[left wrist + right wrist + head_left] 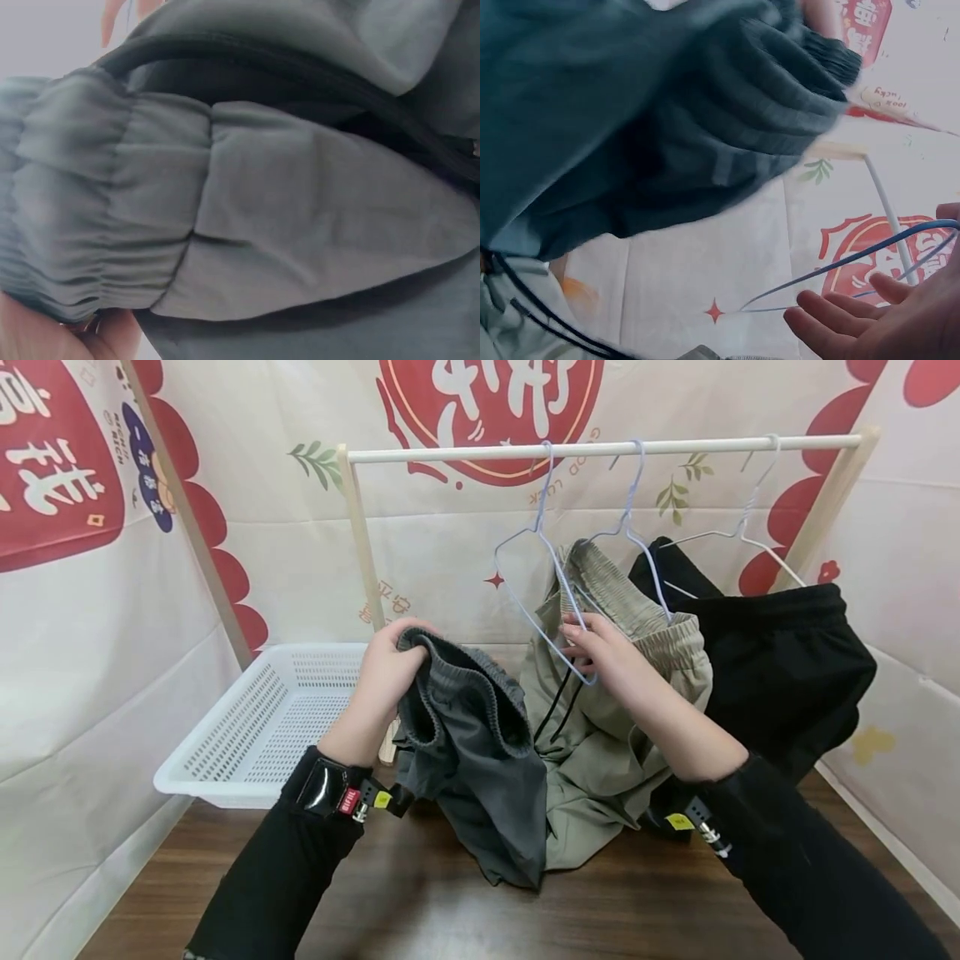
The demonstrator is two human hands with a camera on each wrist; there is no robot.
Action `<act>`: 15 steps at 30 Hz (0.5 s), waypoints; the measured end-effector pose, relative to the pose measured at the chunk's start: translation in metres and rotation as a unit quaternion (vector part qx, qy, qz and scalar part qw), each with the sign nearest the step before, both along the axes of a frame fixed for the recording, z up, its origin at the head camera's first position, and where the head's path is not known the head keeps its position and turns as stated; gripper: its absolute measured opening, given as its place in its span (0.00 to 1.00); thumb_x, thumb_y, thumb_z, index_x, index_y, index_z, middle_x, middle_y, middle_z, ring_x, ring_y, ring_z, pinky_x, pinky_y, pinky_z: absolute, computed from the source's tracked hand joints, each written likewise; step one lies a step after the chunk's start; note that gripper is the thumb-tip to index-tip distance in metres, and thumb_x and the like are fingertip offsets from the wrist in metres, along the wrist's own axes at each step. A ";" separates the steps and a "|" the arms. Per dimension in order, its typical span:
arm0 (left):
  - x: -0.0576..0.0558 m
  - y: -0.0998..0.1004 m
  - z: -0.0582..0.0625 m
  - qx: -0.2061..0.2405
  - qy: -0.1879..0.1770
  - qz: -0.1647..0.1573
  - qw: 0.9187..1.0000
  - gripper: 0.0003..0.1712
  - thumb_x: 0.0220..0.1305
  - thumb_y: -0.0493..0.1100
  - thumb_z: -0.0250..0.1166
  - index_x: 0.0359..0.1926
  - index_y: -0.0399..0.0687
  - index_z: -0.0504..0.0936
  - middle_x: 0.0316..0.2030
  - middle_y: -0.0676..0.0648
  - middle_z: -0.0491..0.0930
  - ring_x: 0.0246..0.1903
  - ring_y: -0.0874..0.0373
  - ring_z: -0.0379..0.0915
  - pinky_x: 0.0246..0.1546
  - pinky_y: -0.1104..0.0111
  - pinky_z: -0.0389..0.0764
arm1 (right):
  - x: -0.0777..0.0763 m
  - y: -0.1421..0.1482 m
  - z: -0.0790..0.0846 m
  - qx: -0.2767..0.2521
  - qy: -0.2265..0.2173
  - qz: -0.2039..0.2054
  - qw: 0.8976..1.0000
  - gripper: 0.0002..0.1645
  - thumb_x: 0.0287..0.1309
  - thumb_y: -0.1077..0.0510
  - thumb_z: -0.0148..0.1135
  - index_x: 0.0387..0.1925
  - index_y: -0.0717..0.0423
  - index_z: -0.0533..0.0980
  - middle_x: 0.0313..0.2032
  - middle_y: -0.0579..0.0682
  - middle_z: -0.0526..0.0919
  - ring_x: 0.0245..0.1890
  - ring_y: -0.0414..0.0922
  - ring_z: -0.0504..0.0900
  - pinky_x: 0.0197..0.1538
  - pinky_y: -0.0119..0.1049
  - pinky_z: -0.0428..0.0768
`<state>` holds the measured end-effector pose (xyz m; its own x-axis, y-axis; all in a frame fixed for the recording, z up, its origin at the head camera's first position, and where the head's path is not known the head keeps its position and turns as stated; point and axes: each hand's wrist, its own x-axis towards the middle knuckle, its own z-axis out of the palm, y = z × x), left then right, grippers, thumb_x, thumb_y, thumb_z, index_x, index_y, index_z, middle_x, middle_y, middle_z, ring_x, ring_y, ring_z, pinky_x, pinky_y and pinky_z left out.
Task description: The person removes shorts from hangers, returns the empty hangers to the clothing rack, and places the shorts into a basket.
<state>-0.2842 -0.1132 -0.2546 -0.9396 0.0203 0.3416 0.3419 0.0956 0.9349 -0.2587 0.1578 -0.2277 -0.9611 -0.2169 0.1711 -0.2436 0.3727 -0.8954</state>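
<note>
My left hand [397, 664] grips a pair of dark grey pants [480, 777] at the gathered elastic waistband, which gapes toward me. In the left wrist view the waistband [105, 195] fills much of the picture, with the fingers partly hidden under it. My right hand [600, 647] holds the near lower corner of a lavender wire hanger [517, 602], whose hook sits on the rail. That hanger [855, 259] runs in at the thumb in the right wrist view, the other fingers spread below. No garment is on it. The dark grey pants hang just left of the hanger.
A light wooden rail [465, 453] spans the back. Khaki pants [600, 752] with a black drawstring hang on a second lavender hanger [630, 518], and black pants [787, 668] on a white hanger [742, 527]. A white perforated basket [202, 785] stands left on the brown table [420, 910].
</note>
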 end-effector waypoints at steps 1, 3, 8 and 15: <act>-0.001 0.000 0.003 0.006 0.002 -0.004 1.000 0.14 0.59 0.29 0.54 0.45 0.36 0.81 0.50 0.45 0.75 0.48 0.54 0.70 0.42 0.65 0.74 | 0.002 0.001 -0.003 -0.008 0.003 -0.002 1.000 0.36 0.74 0.49 0.39 0.72 0.67 0.49 0.68 0.64 0.57 0.65 0.60 0.64 0.54 0.39 0.68; -0.003 -0.001 0.009 0.011 0.008 -0.006 1.000 0.14 0.60 0.29 0.54 0.45 0.36 0.81 0.50 0.44 0.75 0.48 0.53 0.70 0.41 0.65 0.74 | 0.007 0.005 -0.009 -0.021 0.008 -0.004 1.000 0.37 0.74 0.48 0.38 0.74 0.65 0.46 0.69 0.65 0.56 0.66 0.60 0.62 0.60 0.45 0.66; -0.004 -0.004 0.024 0.031 0.027 0.003 0.999 0.15 0.61 0.28 0.52 0.44 0.39 0.82 0.50 0.45 0.74 0.47 0.52 0.70 0.41 0.64 0.73 | 0.020 0.009 -0.028 -0.075 0.016 -0.005 0.997 0.41 0.72 0.48 0.39 0.75 0.62 0.38 0.71 0.66 0.53 0.67 0.61 0.59 0.66 0.58 0.57; -0.005 -0.002 0.043 0.075 0.042 0.004 0.996 0.15 0.62 0.27 0.51 0.40 0.41 0.83 0.47 0.45 0.76 0.45 0.53 0.71 0.39 0.65 0.74 | 0.032 0.006 -0.055 -0.106 0.004 0.001 0.994 0.45 0.72 0.54 0.43 0.75 0.58 0.28 0.72 0.67 0.50 0.69 0.60 0.55 0.65 0.57 0.58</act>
